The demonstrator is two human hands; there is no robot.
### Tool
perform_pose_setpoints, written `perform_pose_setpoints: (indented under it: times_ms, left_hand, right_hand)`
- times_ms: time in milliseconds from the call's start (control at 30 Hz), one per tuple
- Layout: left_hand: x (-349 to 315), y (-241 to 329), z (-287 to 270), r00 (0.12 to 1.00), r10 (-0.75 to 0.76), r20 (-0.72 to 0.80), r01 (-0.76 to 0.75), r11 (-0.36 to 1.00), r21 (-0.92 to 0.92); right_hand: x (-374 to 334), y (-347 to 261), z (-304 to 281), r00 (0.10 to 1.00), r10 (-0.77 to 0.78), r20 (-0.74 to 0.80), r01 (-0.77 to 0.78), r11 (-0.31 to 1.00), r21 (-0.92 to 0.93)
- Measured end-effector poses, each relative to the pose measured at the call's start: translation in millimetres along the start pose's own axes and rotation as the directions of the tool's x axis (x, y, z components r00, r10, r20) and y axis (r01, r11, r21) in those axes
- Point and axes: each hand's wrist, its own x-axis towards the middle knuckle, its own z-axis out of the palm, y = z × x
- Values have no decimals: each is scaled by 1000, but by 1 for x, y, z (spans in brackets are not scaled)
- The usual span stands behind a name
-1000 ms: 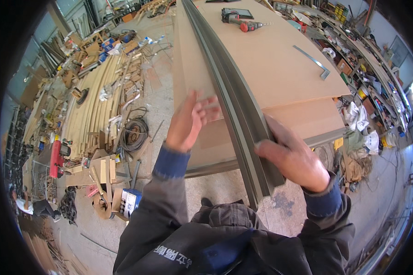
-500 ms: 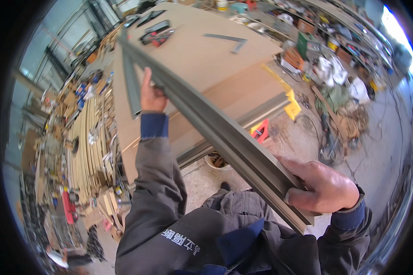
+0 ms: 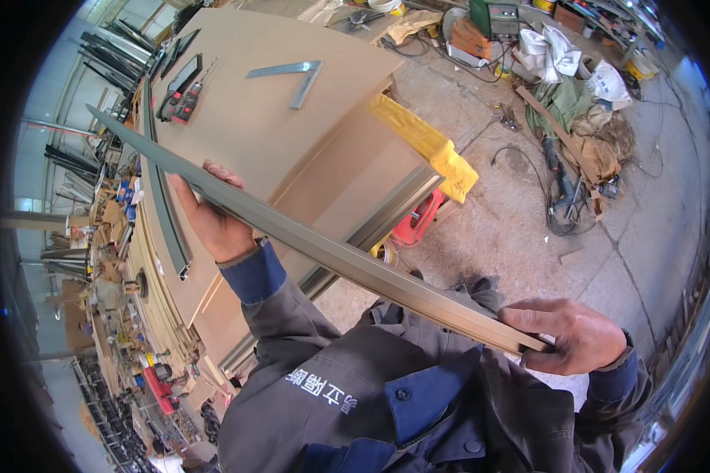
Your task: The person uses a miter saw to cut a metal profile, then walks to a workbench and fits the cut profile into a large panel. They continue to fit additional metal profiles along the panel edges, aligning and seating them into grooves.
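Two bare hands hold one long grey-brown bar (image 3: 331, 252), which runs slantwise across the view, from the far left down to the near right. Left hand (image 3: 222, 230): placed beneath the bar, part-way along it, the thumb on one side and the fingertips showing past the other; the grip is curled around the bar. Right hand (image 3: 580, 339): closed on the near end, the thumb lying along the upper side; the fingers' full hold is partly hidden. The bar passes above the corner of a brown board (image 3: 244, 134) and in front of the person's jacket (image 3: 315, 410). On the board lie a red-and-black drill (image 3: 185, 106), a metal square (image 3: 306, 83) and, near the left edge, a second bar (image 3: 162, 206), apart from the held one along most of its length. Right of the board: a yellow cover (image 3: 426, 146), with a red stand (image 3: 420, 219) just below it. Farther right, on the floor: a power tool (image 3: 562, 185) with its cable, near a heap of white sacks (image 3: 552, 51) and a green cloth (image 3: 562, 106).
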Motion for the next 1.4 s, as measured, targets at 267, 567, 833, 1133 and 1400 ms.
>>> perform_pose_setpoints:
  times_ms: [267,567,833,1133,1400]
  left_hand:
    - [-3,-104,112,955,273,115,-293,929,225]
    - [-29,-207,228,889,435,146,-456,808,373]
    - [-35,-247,263,712,694,107,-608,532,589]
    - [20,-263,286,588,809,2,-641,465,611]
    - [128,-329,292,764,644,-42,-515,648,560]
  right_hand:
    - [-24,111,-128,994,95,46,-90,990,-109]
    - [-46,212,-260,998,67,1,-67,995,-74]
    - [11,251,-311,992,-53,115,69,988,-136]
    - [80,217,-359,979,-117,170,160,949,-273]
    - [72,250,-416,986,-67,-154,17,952,-306]
